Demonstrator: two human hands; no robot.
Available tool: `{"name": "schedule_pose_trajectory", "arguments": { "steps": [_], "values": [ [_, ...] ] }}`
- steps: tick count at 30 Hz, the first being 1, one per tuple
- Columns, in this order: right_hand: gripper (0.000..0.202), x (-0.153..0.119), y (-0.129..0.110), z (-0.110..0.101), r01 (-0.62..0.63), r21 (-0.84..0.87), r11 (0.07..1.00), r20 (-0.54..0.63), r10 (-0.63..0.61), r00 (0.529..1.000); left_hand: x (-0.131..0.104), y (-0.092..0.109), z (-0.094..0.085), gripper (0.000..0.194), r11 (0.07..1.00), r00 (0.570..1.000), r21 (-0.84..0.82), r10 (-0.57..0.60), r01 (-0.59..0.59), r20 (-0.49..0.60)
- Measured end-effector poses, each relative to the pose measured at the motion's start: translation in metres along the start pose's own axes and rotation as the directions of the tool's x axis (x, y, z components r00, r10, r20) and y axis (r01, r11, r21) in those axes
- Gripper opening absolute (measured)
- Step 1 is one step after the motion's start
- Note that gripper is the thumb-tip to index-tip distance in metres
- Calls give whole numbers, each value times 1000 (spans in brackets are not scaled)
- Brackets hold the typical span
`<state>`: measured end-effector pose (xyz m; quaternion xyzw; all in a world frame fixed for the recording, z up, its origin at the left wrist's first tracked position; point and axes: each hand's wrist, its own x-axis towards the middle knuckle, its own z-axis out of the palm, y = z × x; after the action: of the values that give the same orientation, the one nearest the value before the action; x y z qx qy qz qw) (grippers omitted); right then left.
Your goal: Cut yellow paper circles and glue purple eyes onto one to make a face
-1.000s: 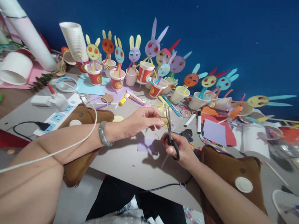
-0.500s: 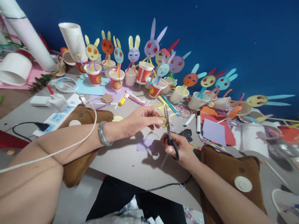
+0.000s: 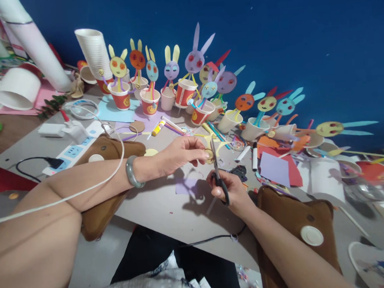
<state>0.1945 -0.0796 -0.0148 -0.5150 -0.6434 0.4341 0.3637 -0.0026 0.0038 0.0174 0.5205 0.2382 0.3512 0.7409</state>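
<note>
Between the thumb and fingers of my left hand (image 3: 188,154) is a small round yellowish paper piece (image 3: 209,156). My right hand (image 3: 230,189) is closed round the black handles of a pair of scissors (image 3: 215,160), whose blades point up. The blades are right beside the paper piece, at its right edge. Beneath my hands, a purple paper square (image 3: 185,186) lies on the grey table (image 3: 170,215).
Paper cups with rabbit-faced figures (image 3: 149,102) line the back by the blue wall. A power strip (image 3: 74,148) lies left, a brown cushion (image 3: 297,233) right. Markers (image 3: 254,156) and purple paper (image 3: 275,169) lie right of my hands. A white cable (image 3: 92,184) crosses my left forearm.
The scissor blades have moved closer together beside the paper piece. My left hand has stayed almost still.
</note>
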Motion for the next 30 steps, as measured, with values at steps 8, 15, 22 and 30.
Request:
{"name": "schedule_pose_trajectory", "arguments": {
  "steps": [8,15,22,30],
  "values": [
    [62,0,7,0,14,7,1000,-14,-13,1000,-1,0,0,16,1000,1000,16,2,-2,-10],
    [63,-1,4,0,25,-11,1000,11,-25,1000,0,2,0,15,1000,999,-24,13,-15,-50],
    [65,-1,-3,1,22,-12,1000,43,-21,999,1,3,-2,9,999,998,12,31,-31,-49],
    [64,-1,-2,1,24,-29,999,30,-23,999,-2,7,2,5,996,999,79,-30,33,-32]
  ]
}}
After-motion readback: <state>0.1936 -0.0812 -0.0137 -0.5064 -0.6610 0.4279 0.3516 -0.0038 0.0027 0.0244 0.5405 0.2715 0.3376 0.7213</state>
